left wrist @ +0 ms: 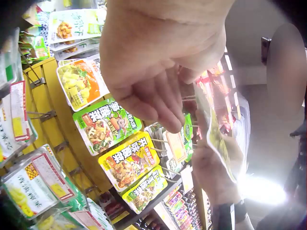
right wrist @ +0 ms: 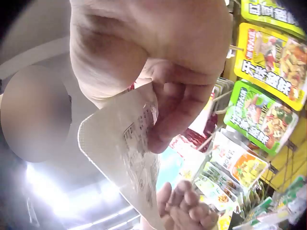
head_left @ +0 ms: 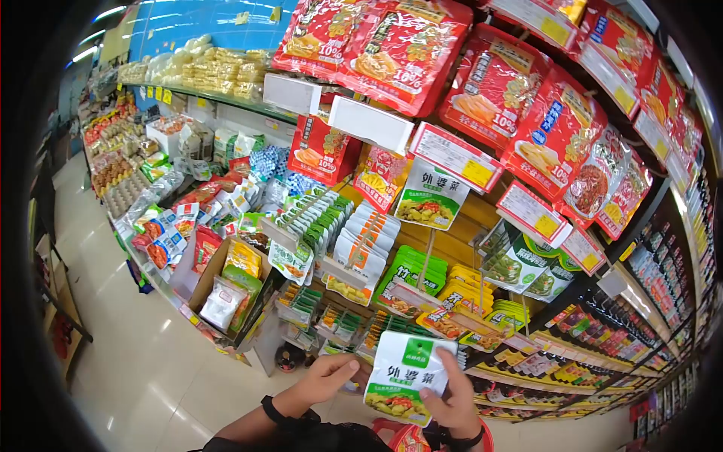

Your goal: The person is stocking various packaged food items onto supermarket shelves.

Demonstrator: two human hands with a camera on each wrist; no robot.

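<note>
Nearest is a white-and-green packet [head_left: 401, 374], tilted slightly, its front with a green badge and a food picture turned toward the head camera; the right wrist view shows its pale, printed back. At the packet's right edge, the right hand [head_left: 453, 398] grips it between thumb and fingers, a black band [head_left: 464, 439] round that wrist. Just beside the packet's left edge is the left hand [head_left: 325, 382], its fingers loosely bent and holding nothing; whether any fingertip touches the packet cannot be told. Below the packet sits a red object [head_left: 488, 435], mostly hidden by the right hand and wrist. Beyond the packet and above it, hanging pouches fill the rack: green pouches [head_left: 413, 277] almost straight above, yellow pouches [head_left: 458, 295] above and to the right, white-and-orange pouches [head_left: 367, 245] above and to the left. Higher over the packet hangs a white pouch [head_left: 429, 200] bearing the same large characters, with a red-bordered price tag [head_left: 456, 156] above its upper right. Large red bags [head_left: 407, 53] stand higher again, at the top of the rack. Well to the packet's left, an open carton [head_left: 254, 305] holds bagged goods, next to a pale tiled floor [head_left: 147, 354]. To the packet's right, shelves [head_left: 595, 331] carry rows of small goods too small to read. Farthest off, at the packet's upper left, are trays of eggs [head_left: 124, 181] and yellowish bundles [head_left: 226, 73] on a high shelf.
</note>
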